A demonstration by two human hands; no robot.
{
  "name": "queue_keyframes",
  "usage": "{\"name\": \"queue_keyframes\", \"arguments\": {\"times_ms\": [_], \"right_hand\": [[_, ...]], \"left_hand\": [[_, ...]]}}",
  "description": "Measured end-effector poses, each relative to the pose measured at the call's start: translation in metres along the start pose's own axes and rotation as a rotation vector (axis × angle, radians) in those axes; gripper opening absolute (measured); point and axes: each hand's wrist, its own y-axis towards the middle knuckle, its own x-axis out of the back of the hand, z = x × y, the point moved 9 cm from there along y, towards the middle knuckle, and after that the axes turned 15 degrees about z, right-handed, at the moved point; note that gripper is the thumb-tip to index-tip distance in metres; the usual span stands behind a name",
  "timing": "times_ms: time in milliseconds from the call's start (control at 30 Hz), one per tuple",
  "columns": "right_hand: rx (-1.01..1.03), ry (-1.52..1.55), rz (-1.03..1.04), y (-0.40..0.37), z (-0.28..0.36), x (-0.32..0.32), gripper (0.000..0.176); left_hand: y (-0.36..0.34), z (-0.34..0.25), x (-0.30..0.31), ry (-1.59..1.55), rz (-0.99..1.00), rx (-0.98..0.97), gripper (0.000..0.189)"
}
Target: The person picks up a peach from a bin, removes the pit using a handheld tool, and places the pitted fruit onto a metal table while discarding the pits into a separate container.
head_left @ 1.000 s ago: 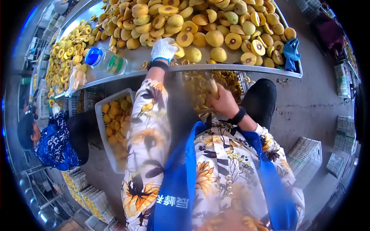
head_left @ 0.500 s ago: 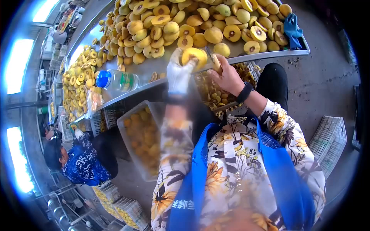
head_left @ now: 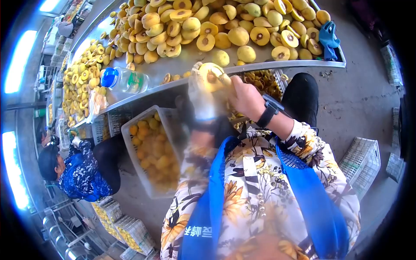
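Note:
My left hand [head_left: 203, 102], in a white glove, is closed around a halved yellow peach [head_left: 213, 74], its cut face up with the brown pit area showing. Against the right side of that half, my bare right hand [head_left: 248, 100] is closed in a fist, a dark watch on its wrist. The small pale-handled tool seen in this fist a moment earlier is mostly hidden now. Both hands are just in front of the metal table's edge [head_left: 299, 66]. Motion blurs the glove and the fruit's lower side.
Halved and whole peaches [head_left: 173, 26] are heaped on the table, with a bottle [head_left: 134, 81] and a blue glove [head_left: 329, 40]. Below are a white tub [head_left: 171, 117] of fruit and a crate of dark-centred pieces [head_left: 264, 82]. A co-worker [head_left: 86, 173] sits left; a crate [head_left: 362, 162] stands right.
Both hands have come lower, nearer my body. My right hand has closed in against the peach half, hiding the tool, and its wrist has turned. The view has shifted slightly.

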Motion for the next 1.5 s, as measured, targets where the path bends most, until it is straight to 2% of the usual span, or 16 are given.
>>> {"name": "queue_keyframes", "arguments": {"times_ms": [67, 100, 600, 667, 767, 867, 900, 933, 967, 1067, 1167, 1233, 1267, 1367, 1467, 1500], "right_hand": [[0.074, 0.002, -0.018, -0.007, 0.002, -0.002, 0.027], [0.093, 0.008, -0.022, -0.009, 0.003, -0.003, 0.028], [0.125, -0.023, 0.032, -0.02, 0.001, -0.024, 0.025], [0.103, -0.071, 0.067, -0.021, -0.001, -0.029, 0.023], [0.109, -0.021, 0.126, -0.02, -0.005, -0.039, 0.022], [0.002, -0.006, 0.201, -0.014, -0.008, -0.044, 0.022], [0.011, 0.029, 0.188, -0.014, -0.007, -0.043, 0.023], [0.021, 0.063, 0.174, -0.014, -0.005, -0.042, 0.023], [0.031, 0.096, 0.162, -0.014, -0.004, -0.04, 0.023], [0.001, 0.152, 0.179, -0.015, -0.006, -0.051, 0.025], [0.045, 0.136, 0.131, -0.014, -0.013, -0.064, 0.023], [-0.119, 0.232, 0.258, -0.019, -0.009, -0.062, 0.021], [-0.203, 0.281, 0.319, -0.023, -0.009, -0.063, 0.02], [-0.151, 0.32, 0.282, -0.022, -0.01, -0.065, 0.018], [-0.216, 0.47, 0.345, -0.025, -0.006, -0.065, 0.017], [-0.236, 0.498, 0.359, -0.026, -0.006, -0.065, 0.017]], "left_hand": [[-0.003, -0.011, -0.016, -0.497, -0.029, 0.161, 0.039], [-0.001, -0.016, -0.015, -0.502, -0.04, 0.08, 0.038], [-0.006, -0.018, -0.013, -0.353, 0.052, 0.065, 0.033], [0.006, -0.019, -0.01, 0.062, 0.266, -0.082, 0.034], [0.016, -0.003, -0.011, 0.285, 0.487, -0.136, 0.036], [0.021, 0.029, -0.001, -0.131, 0.406, 0.119, 0.04], [0.015, 0.033, 0.0, -0.407, 0.308, 0.233, 0.04], [0.005, 0.033, -0.005, -0.681, 0.202, 0.344, 0.04], [-0.007, -0.001, -0.016, -0.852, 0.124, 0.33, 0.038], [-0.021, 0.02, 0.011, -0.432, -0.103, 0.117, 0.035], [-0.027, 0.042, 0.0, -0.66, -0.097, 0.359, 0.033], [-0.033, 0.042, -0.021, -0.922, -0.026, 0.614, 0.032], [-0.032, 0.041, -0.022, -0.911, -0.015, 0.605, 0.032], [-0.027, 0.041, -0.024, -0.903, -0.023, 0.538, 0.032], [-0.023, 0.054, -0.006, -0.628, -0.045, 0.37, 0.032], [-0.015, 0.046, -0.007, -0.458, 0.049, 0.312, 0.032]]}}
